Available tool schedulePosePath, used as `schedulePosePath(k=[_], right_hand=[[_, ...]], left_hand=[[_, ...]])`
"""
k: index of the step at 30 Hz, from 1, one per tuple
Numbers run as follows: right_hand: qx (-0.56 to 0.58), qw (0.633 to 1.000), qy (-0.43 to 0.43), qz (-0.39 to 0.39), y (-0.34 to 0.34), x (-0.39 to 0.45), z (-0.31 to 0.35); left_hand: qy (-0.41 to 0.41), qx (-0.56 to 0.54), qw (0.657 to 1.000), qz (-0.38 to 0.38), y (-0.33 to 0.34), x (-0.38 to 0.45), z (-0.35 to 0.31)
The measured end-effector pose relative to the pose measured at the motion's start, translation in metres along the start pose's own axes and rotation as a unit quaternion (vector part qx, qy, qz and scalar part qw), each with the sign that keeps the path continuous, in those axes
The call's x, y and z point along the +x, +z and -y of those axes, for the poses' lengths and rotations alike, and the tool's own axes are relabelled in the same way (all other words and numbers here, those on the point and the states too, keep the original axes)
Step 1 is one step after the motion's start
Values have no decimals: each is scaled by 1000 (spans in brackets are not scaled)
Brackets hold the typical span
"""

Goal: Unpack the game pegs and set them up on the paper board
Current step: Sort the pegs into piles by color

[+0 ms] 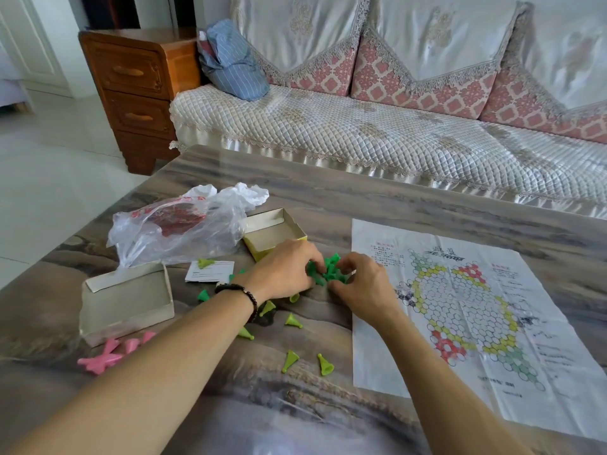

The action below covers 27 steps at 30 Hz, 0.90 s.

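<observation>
A cluster of dark green pegs (326, 269) sits between my two hands near the table's middle. My left hand (284, 270) grips the cluster from the left, and my right hand (364, 285) pinches it from the right. Several light green cone pegs (290, 360) lie scattered on the table below my hands. A joined bunch of pink pegs (105, 356) lies at the left edge. The paper board (466, 310), printed with a hexagon-cell star in red, yellow and green, lies flat to the right with no pegs on it.
An open box half (126, 302) stands at the left, and a yellow box half (274, 233) sits behind my hands. A crumpled plastic bag (184, 224) and a small white card (210, 271) lie between them. A sofa runs along the table's far side.
</observation>
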State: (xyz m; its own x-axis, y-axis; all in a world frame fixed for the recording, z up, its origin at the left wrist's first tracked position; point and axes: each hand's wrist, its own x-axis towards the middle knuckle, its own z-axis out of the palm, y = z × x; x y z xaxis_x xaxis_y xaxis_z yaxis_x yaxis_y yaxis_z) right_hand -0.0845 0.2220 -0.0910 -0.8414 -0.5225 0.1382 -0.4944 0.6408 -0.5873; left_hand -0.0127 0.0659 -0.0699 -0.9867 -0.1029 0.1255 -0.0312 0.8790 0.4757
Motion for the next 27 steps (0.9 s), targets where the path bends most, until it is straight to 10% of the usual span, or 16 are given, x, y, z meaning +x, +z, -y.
schedulePosePath(k=[27], right_hand=[[6, 998, -63, -7, 4, -11, 45]], left_hand=[[-84, -47, 993, -66, -53, -57, 40]])
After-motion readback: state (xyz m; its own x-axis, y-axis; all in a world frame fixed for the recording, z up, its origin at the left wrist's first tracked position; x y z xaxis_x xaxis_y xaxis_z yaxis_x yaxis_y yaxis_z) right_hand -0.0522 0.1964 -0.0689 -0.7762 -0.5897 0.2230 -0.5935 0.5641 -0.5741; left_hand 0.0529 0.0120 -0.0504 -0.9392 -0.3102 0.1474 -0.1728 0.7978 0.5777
